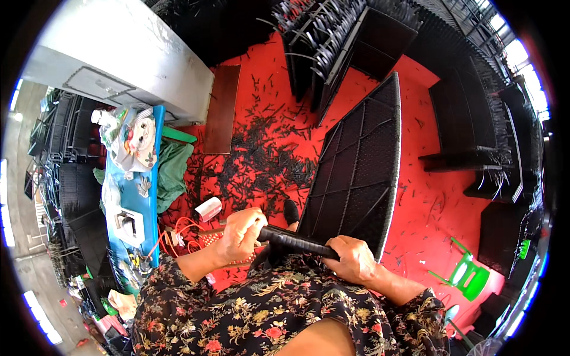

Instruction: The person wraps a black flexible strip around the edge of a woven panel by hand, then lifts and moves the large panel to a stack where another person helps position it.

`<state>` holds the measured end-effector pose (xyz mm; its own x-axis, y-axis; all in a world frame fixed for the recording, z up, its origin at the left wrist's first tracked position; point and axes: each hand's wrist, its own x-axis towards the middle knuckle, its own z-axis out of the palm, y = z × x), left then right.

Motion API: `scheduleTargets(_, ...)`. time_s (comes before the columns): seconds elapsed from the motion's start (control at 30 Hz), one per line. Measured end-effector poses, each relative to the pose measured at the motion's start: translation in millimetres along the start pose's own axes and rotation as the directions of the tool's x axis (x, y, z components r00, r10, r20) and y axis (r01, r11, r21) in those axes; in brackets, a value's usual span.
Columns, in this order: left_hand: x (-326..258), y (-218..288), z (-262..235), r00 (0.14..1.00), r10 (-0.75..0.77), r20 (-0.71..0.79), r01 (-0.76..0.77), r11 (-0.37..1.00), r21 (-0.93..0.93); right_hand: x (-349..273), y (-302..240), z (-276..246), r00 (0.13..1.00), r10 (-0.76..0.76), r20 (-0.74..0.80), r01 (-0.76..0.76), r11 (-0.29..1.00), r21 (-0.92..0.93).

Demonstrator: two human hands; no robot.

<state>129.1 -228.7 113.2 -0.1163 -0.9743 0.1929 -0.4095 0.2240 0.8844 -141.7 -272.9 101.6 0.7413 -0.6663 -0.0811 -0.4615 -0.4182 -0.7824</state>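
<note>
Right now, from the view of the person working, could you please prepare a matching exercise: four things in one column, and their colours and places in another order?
Column one
1. Bar
2. Stool
3. Cloth
4. Board

Column two
A. Dark green, beside the blue table
B. Brown, beside the white cabinet
C. Black, between the left hand and right hand
D. Bright green, toward the right edge

Right pairs: 1-C, 2-D, 3-A, 4-B

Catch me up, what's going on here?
A person in a floral garment has the right hand closed on one end of a black ribbed bar. The left hand is curled at its other end; its exact grip is unclear. A black woven panel is just beyond, and dark scraps litter the red floor.
</note>
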Motion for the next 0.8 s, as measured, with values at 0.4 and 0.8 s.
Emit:
scheduleTargets(0.4,-30.9,-10.7,-11.1,0.962,-0.147,-0.228,0.159,0.987,0.034,41.2,0.0,6.2,0.98,-0.062,0.187,0.056,0.998,0.04)
scheduleTargets(0.8,-67.4,6.8,3.9,0.911,-0.224,-0.346,0.259,0.964,0.056,27.2,-0.8,15.9,0.918,-0.094,0.386,0.022,0.982,0.186)
